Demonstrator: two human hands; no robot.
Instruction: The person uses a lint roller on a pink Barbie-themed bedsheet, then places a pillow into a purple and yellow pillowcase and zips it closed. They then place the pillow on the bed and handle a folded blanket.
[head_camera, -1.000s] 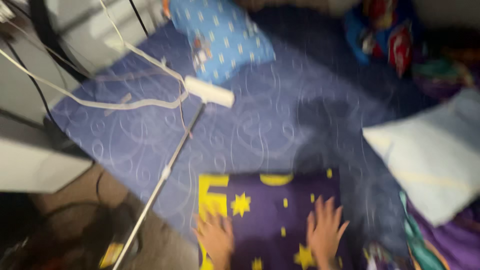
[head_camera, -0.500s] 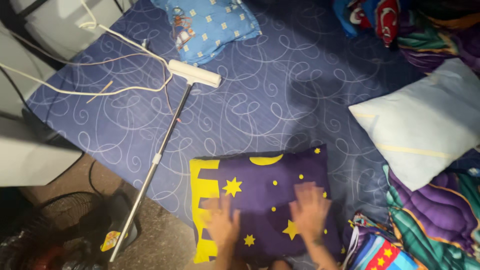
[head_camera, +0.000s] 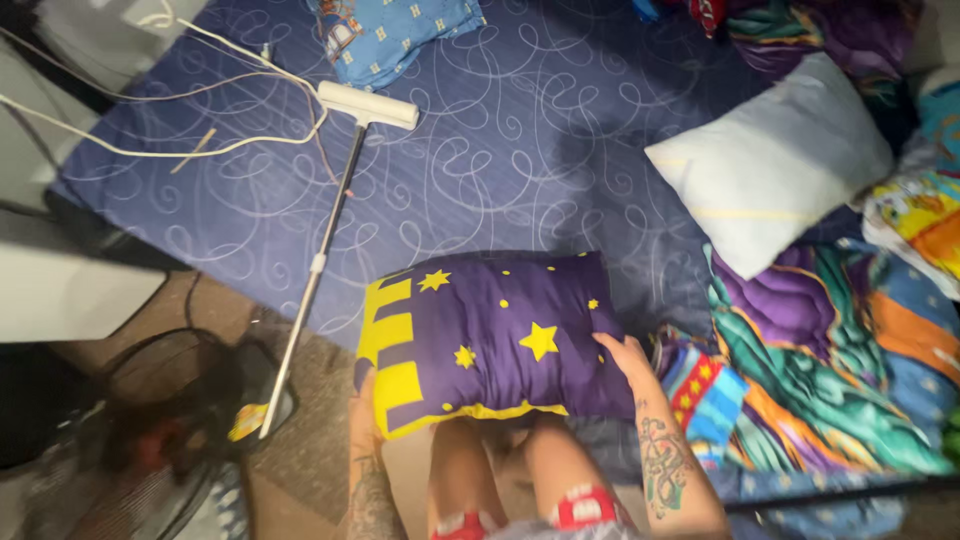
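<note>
Two hands are gripping a purple star pillow (head_camera: 490, 335): my left hand (head_camera: 365, 400) clasping its yellow edge, right hand (head_camera: 625, 355) cupping the opposite side, lifting it level.

One head-worn camera looks steeply down from close above the purple star pillow (head_camera: 490, 340), facing across the bed (head_camera: 520, 150) beyond it.

Purple pillow (head_camera: 500, 335), yellow stars and stripes

Left hand (head_camera: 362, 405) mostly behind pillow (head_camera: 490, 335)
</note>
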